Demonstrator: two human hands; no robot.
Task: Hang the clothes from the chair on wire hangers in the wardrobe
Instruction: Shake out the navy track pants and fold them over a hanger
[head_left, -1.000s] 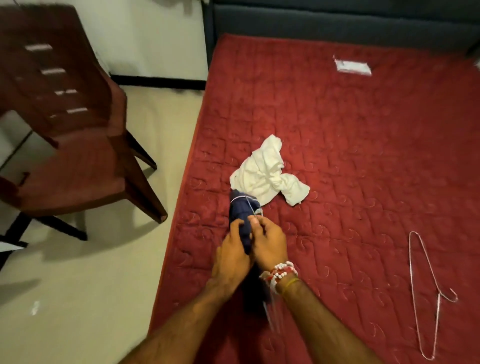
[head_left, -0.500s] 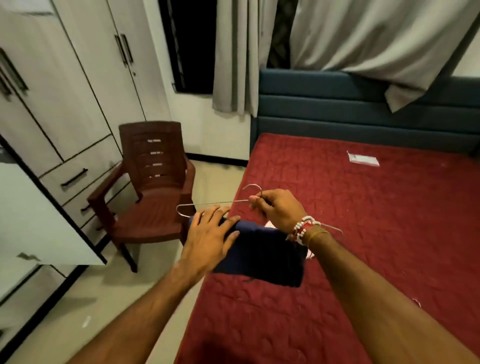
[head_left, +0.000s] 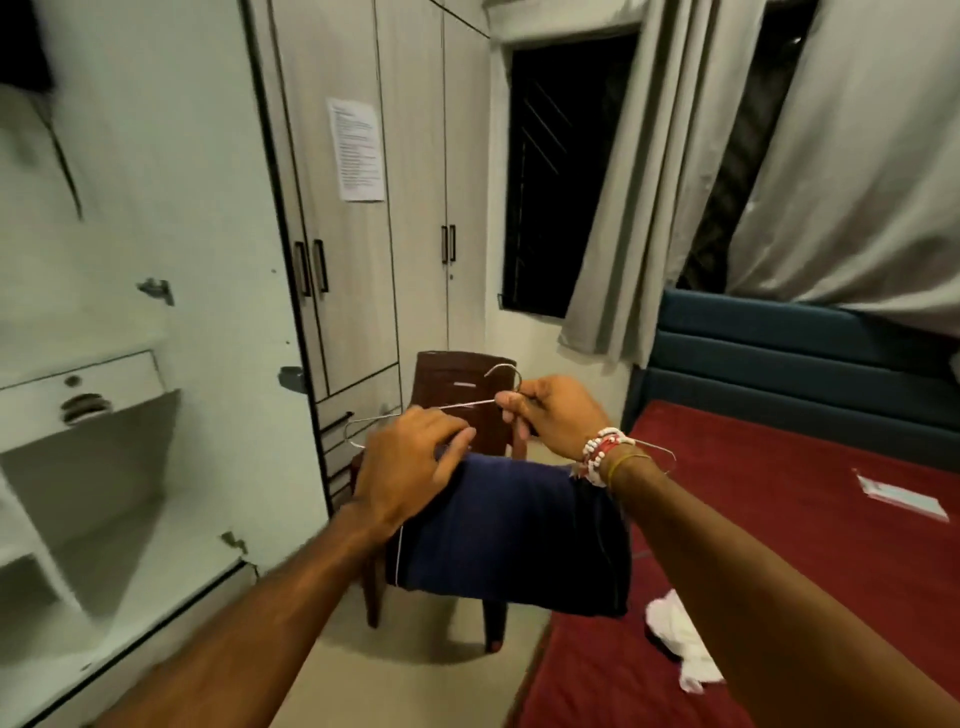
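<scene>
The right hand (head_left: 550, 415) has a pinching grip on the hanger (head_left: 467, 404) neck, the left hand (head_left: 410, 467) lies spread on the cloth (head_left: 519, 530); best carried level to the wardrobe (head_left: 104, 493).

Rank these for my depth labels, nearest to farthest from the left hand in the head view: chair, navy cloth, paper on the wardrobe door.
1. Navy cloth, on the hanger, right under the left hand, touching it.
2. Chair, just behind the cloth.
3. Paper, high on the wardrobe door, beyond the chair.
</scene>
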